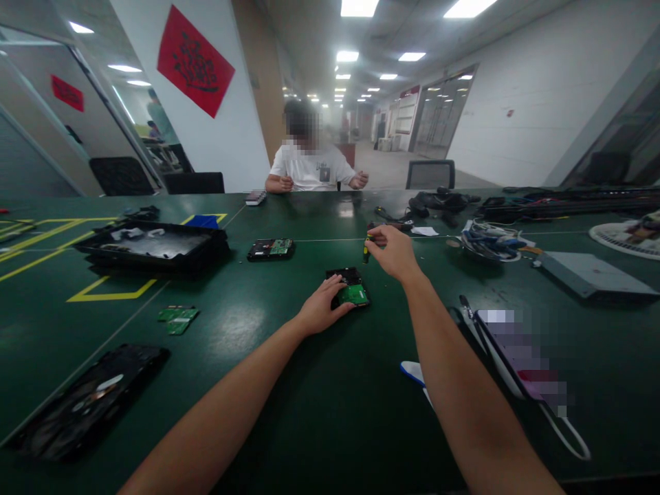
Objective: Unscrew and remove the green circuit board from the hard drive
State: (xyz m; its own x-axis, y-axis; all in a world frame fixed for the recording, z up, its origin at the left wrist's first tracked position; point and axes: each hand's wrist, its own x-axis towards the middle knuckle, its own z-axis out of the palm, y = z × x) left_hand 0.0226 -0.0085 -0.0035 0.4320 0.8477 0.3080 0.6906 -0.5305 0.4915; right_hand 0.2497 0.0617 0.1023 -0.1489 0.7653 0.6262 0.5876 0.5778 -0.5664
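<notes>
A hard drive (355, 294) with a green circuit board facing up lies on the green table ahead of me. My left hand (324, 304) grips it from the left, fingers across its top and thumb along the near edge, so part of the drive is hidden. Pinched in the fingers of my right hand (392, 251) is a small yellow and black screwdriver (366, 249), held roughly upright beyond the drive's right side. Its tip is too small to make out. Another hard drive (271, 249) with a green board lies farther off to the left.
Black trays (155, 247), loose green circuit boards (178, 317) and a black casing (90, 402) lie left. At right are a phone-like device (520, 357), a grey metal box (598, 273) and bundled cables (489, 240). A person (314, 165) sits across the table.
</notes>
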